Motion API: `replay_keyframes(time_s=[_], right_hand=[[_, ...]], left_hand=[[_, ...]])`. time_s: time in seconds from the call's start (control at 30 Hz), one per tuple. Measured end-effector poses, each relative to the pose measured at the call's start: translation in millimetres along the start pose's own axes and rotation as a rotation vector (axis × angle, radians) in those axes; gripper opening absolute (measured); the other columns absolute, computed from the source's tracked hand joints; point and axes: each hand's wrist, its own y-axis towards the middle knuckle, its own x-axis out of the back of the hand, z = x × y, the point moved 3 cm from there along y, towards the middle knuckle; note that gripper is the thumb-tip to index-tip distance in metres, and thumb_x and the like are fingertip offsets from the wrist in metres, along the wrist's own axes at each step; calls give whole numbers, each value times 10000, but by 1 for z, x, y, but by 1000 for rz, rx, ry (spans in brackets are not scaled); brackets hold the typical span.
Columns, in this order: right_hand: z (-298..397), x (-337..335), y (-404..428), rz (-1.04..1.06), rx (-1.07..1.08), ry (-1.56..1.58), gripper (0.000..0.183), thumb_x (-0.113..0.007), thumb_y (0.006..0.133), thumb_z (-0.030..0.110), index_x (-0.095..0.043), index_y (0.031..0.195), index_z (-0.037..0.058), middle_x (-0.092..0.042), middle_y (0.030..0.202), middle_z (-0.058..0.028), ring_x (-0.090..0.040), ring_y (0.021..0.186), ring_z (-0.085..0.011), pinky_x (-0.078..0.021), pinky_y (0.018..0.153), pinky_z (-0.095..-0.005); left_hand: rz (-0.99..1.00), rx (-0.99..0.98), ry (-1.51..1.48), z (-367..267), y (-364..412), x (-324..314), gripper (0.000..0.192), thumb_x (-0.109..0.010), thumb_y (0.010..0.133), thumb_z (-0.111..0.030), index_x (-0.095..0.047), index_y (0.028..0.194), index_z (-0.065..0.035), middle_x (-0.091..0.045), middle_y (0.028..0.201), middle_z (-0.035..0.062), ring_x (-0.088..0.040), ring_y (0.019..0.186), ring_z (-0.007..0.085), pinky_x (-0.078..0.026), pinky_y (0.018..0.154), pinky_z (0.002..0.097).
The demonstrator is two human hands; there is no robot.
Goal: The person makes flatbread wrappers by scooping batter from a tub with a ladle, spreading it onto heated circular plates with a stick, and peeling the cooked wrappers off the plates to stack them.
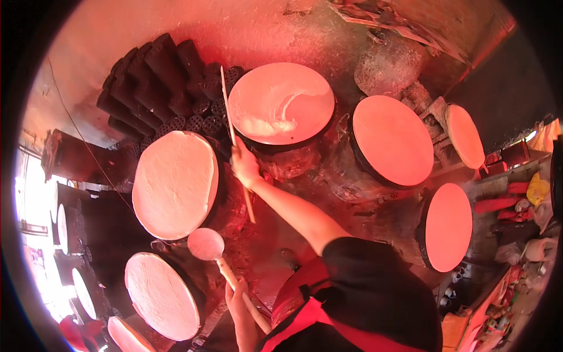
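Note:
My right hand (244,165) is closed around a long thin wooden stick (226,103), whose upper part passes beside the left rim of a round griddle (259,101) coated with pale batter, with a swirl on its surface. Below, my left hand (239,301) grips the wooden handle of a round-headed ladle (206,244). The ladle's head is between two more round griddles: one bearing a pale flatbread with slightly lifted edges (175,185), the other a rough-surfaced flatbread (162,295). What lies inside the ladle cannot be told.
Perforated coal briquettes (154,83) are stacked against the wall behind. More pale-topped griddles stand to the right (393,140), (448,227), and a round flatbread (465,136) leans beyond. A large rounded vessel (389,64) stands near the wall. Bags and clutter (539,189) lie far right.

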Motion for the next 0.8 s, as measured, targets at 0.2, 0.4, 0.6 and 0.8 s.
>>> replay_keyframes(time_s=[0.2, 0.4, 0.6, 0.8], right_hand=[[1, -23, -80, -22, -310, 302, 457, -407, 1059, 260, -352, 1511, 309, -348, 576, 60, -326, 393, -67, -303, 340, -245], [44, 152, -127, 0, -408, 362, 424, -419, 1064, 284, -371, 1482, 341, -427, 646, 34, -336, 423, -70, -290, 368, -233], [61, 155, -88, -54, -406, 520, 299, -434, 1054, 276, -495, 1347, 278, -456, 640, 12, -349, 397, -87, -275, 355, -259], [29, 258, -98, 345, -548, 329, 426, -444, 1040, 255, -438, 1460, 328, -448, 645, 12, -325, 411, -81, -273, 364, -249]], left_hand=[[-218, -6, -117, 14, -24, 42, 136, -651, 911, -117, -596, 1026, -70, -525, 768, -40, -475, 638, 56, -366, 567, 206], [-24, 39, -5, 11, -15, 16, 124, -669, 916, -159, -620, 1009, -92, -494, 747, -70, -464, 676, 38, -343, 593, 197], [56, 21, -60, 15, -14, -36, 123, -666, 915, -128, -629, 1018, -72, -526, 807, -60, -465, 699, 33, -332, 599, 190], [105, 25, -76, 9, -16, -98, 115, -661, 919, -99, -626, 1024, -65, -541, 830, -51, -514, 734, 39, -406, 648, 169]])
